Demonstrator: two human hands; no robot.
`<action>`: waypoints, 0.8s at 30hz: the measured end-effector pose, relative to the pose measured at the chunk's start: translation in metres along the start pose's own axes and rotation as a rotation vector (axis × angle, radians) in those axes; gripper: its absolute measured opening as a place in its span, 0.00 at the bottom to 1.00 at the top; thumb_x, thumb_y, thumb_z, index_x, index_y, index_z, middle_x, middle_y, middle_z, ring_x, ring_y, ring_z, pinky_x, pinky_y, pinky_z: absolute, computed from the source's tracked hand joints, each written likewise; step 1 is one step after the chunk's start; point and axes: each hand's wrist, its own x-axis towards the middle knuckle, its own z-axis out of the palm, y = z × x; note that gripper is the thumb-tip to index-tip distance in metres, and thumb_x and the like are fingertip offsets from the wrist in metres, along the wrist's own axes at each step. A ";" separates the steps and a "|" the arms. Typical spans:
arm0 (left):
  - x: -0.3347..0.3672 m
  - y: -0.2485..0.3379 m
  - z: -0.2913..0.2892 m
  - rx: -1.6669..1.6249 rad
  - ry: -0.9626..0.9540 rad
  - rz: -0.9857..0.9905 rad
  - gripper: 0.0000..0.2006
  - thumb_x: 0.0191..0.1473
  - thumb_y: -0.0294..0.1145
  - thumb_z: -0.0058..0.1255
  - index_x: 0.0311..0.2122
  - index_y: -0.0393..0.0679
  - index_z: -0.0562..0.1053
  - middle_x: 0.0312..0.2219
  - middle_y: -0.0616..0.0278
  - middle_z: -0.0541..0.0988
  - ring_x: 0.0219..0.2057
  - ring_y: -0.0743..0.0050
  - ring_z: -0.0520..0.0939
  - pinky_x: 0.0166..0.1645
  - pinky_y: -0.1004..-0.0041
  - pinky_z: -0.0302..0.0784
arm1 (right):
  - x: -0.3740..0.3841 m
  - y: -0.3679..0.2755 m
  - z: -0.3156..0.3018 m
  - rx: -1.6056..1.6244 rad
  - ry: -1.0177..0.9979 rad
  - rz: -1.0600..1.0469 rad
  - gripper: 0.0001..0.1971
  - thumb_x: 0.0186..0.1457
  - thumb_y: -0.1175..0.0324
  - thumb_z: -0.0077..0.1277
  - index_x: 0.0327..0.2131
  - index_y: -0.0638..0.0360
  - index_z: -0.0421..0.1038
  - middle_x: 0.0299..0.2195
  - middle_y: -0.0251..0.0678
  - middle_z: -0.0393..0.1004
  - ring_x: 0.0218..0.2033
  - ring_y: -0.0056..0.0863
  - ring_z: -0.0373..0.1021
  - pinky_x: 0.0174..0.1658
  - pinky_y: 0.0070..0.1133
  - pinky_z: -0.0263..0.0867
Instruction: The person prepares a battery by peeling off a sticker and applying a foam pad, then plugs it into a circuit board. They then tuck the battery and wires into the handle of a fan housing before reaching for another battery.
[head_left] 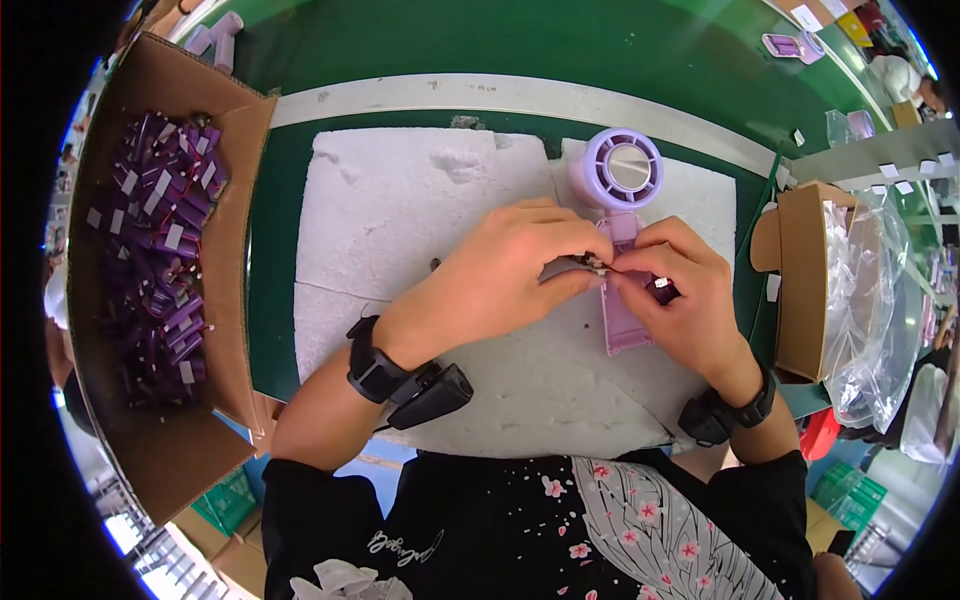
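Observation:
A lilac handheld fan [592,190] lies on white foam sheets [385,220], its round head pointing away from me and its handle shell [628,335] open. Above the handle, my left hand [500,262] pinches a small circuit board [594,264] between thumb and fingers. Close against it, my right hand [690,295] has thumb and forefinger pressed together at the board's edge, on what looks like a thin wire. A dark purple battery [661,291] with a white end shows within the curled fingers of that same hand. The fingertips hide the exact contact between wire and board.
At left stands a cardboard box [255,200] heaped with purple batteries [170,240]. A smaller carton [800,285] with clear plastic bags [870,310] is at right. Beyond the foam runs a pale rail [400,97], with a green belt [480,40] carrying more fan parts [793,46].

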 end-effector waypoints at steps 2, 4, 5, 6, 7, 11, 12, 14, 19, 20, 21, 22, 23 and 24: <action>-0.001 0.004 0.000 -0.064 -0.008 -0.088 0.13 0.40 0.20 0.61 0.35 0.41 0.76 0.31 0.60 0.79 0.34 0.59 0.78 0.37 0.70 0.75 | 0.000 -0.001 0.000 0.008 -0.012 0.000 0.10 0.40 0.82 0.60 0.30 0.62 0.76 0.32 0.35 0.71 0.26 0.25 0.71 0.27 0.18 0.69; 0.000 0.007 0.001 -0.184 -0.036 -0.249 0.13 0.40 0.19 0.60 0.35 0.41 0.76 0.32 0.60 0.79 0.34 0.60 0.78 0.37 0.70 0.75 | -0.001 -0.002 -0.001 -0.032 -0.034 0.005 0.10 0.40 0.82 0.60 0.30 0.62 0.76 0.31 0.35 0.71 0.26 0.25 0.71 0.27 0.18 0.69; -0.001 0.006 0.001 -0.187 -0.034 -0.250 0.13 0.40 0.19 0.60 0.35 0.41 0.76 0.32 0.60 0.79 0.34 0.60 0.78 0.37 0.70 0.75 | -0.002 -0.002 -0.002 -0.052 -0.044 0.008 0.10 0.39 0.82 0.60 0.30 0.62 0.76 0.31 0.35 0.71 0.26 0.25 0.71 0.27 0.18 0.69; -0.001 0.005 0.000 -0.127 -0.031 -0.172 0.13 0.40 0.18 0.60 0.34 0.41 0.76 0.32 0.60 0.79 0.34 0.61 0.78 0.36 0.70 0.75 | -0.002 -0.002 -0.002 -0.054 -0.046 0.009 0.10 0.39 0.82 0.60 0.30 0.62 0.76 0.31 0.35 0.71 0.26 0.25 0.71 0.27 0.18 0.69; -0.001 0.003 -0.002 -0.067 -0.028 -0.094 0.13 0.40 0.18 0.59 0.34 0.42 0.76 0.32 0.59 0.79 0.33 0.61 0.78 0.35 0.71 0.75 | -0.002 -0.003 -0.002 -0.081 -0.051 0.001 0.10 0.40 0.82 0.60 0.30 0.62 0.76 0.31 0.34 0.70 0.25 0.25 0.71 0.27 0.18 0.69; -0.008 -0.001 0.003 0.009 0.047 -0.030 0.11 0.41 0.17 0.57 0.33 0.42 0.75 0.30 0.57 0.77 0.30 0.59 0.78 0.33 0.68 0.74 | -0.002 -0.005 -0.002 -0.143 -0.049 -0.021 0.09 0.39 0.82 0.60 0.29 0.63 0.76 0.31 0.34 0.70 0.24 0.26 0.71 0.27 0.19 0.69; -0.009 -0.001 0.004 0.016 0.083 -0.037 0.10 0.42 0.17 0.56 0.33 0.42 0.75 0.30 0.55 0.76 0.28 0.57 0.78 0.32 0.66 0.74 | -0.003 -0.006 -0.002 -0.152 -0.043 -0.025 0.09 0.39 0.82 0.60 0.29 0.62 0.76 0.31 0.34 0.70 0.24 0.26 0.71 0.27 0.19 0.68; -0.007 0.005 0.002 0.006 0.054 -0.042 0.11 0.41 0.16 0.56 0.33 0.42 0.75 0.30 0.56 0.76 0.29 0.59 0.78 0.32 0.68 0.73 | -0.002 -0.005 -0.001 -0.160 -0.038 -0.026 0.10 0.39 0.82 0.60 0.29 0.62 0.76 0.31 0.34 0.70 0.23 0.27 0.71 0.27 0.20 0.68; -0.004 0.014 0.007 -0.075 0.045 -0.103 0.13 0.39 0.14 0.56 0.32 0.42 0.76 0.32 0.58 0.75 0.31 0.64 0.78 0.34 0.73 0.73 | -0.001 -0.005 -0.002 -0.165 -0.034 -0.082 0.08 0.41 0.77 0.57 0.30 0.59 0.74 0.32 0.33 0.69 0.21 0.30 0.70 0.24 0.24 0.66; -0.004 0.014 0.009 -0.106 0.070 -0.128 0.13 0.38 0.14 0.56 0.32 0.42 0.76 0.32 0.58 0.75 0.31 0.64 0.78 0.34 0.74 0.73 | 0.000 -0.006 -0.003 -0.161 -0.045 -0.094 0.09 0.42 0.79 0.55 0.31 0.61 0.73 0.32 0.35 0.69 0.22 0.32 0.69 0.24 0.23 0.66; -0.005 0.013 0.009 -0.105 0.070 -0.127 0.13 0.38 0.14 0.56 0.32 0.42 0.76 0.32 0.58 0.75 0.31 0.64 0.78 0.34 0.74 0.73 | 0.000 -0.006 -0.003 -0.156 -0.058 -0.106 0.09 0.43 0.81 0.53 0.31 0.63 0.71 0.33 0.37 0.69 0.23 0.33 0.69 0.24 0.23 0.66; -0.005 0.011 0.009 -0.100 0.082 -0.089 0.12 0.39 0.14 0.56 0.32 0.42 0.76 0.32 0.58 0.75 0.31 0.64 0.78 0.34 0.74 0.73 | 0.001 -0.006 -0.003 -0.156 -0.058 -0.106 0.09 0.43 0.81 0.53 0.31 0.63 0.71 0.33 0.37 0.69 0.23 0.33 0.69 0.24 0.23 0.66; -0.006 0.010 0.009 -0.096 0.094 -0.051 0.12 0.39 0.15 0.57 0.31 0.42 0.76 0.32 0.58 0.75 0.31 0.65 0.78 0.34 0.74 0.73 | 0.001 -0.006 -0.003 -0.190 -0.063 -0.118 0.09 0.44 0.81 0.51 0.32 0.63 0.70 0.32 0.38 0.68 0.23 0.34 0.69 0.24 0.24 0.66; -0.006 0.009 0.010 -0.092 0.106 -0.013 0.12 0.39 0.15 0.57 0.31 0.42 0.76 0.32 0.58 0.75 0.31 0.65 0.78 0.34 0.74 0.73 | 0.001 -0.006 -0.003 -0.223 -0.068 -0.130 0.08 0.45 0.81 0.49 0.33 0.62 0.69 0.32 0.38 0.68 0.23 0.35 0.68 0.23 0.24 0.65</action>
